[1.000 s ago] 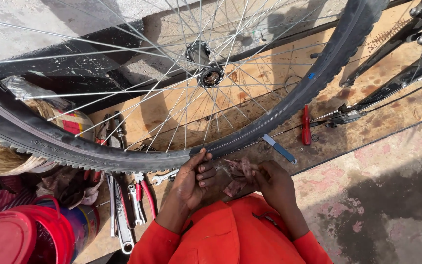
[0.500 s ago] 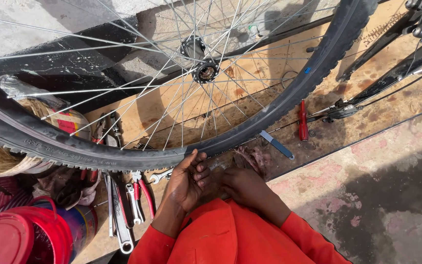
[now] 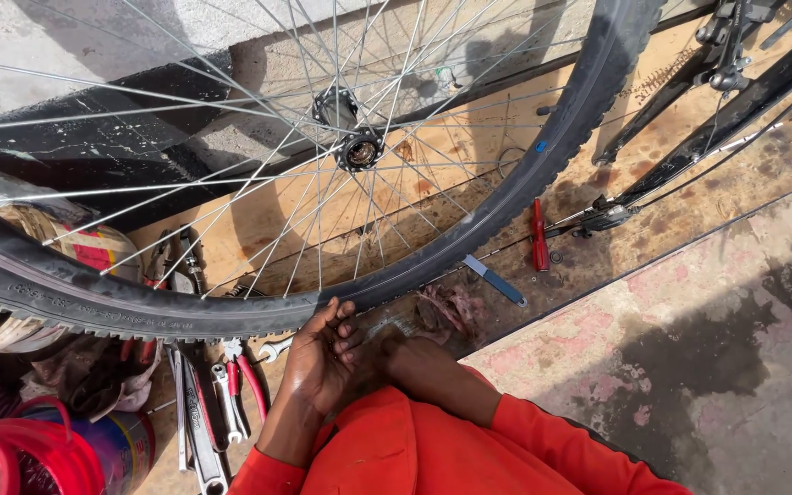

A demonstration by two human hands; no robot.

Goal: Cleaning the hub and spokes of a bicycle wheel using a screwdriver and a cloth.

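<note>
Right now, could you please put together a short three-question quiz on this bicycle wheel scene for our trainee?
1. True or false: the left hand touches the black tyre of the spoked wheel.
2. Which tool lies on the wooden board just right of the tyre? A. a red-handled screwdriver B. a yellow hammer C. a green saw
3. Fill in: the person's sleeves are ____ in colour.

Key: 1. True; its fingertips rest against the tyre's lower edge. 2. A. 3. Orange. The right hand is mostly hidden behind the left, so its grip cannot be judged.
</note>
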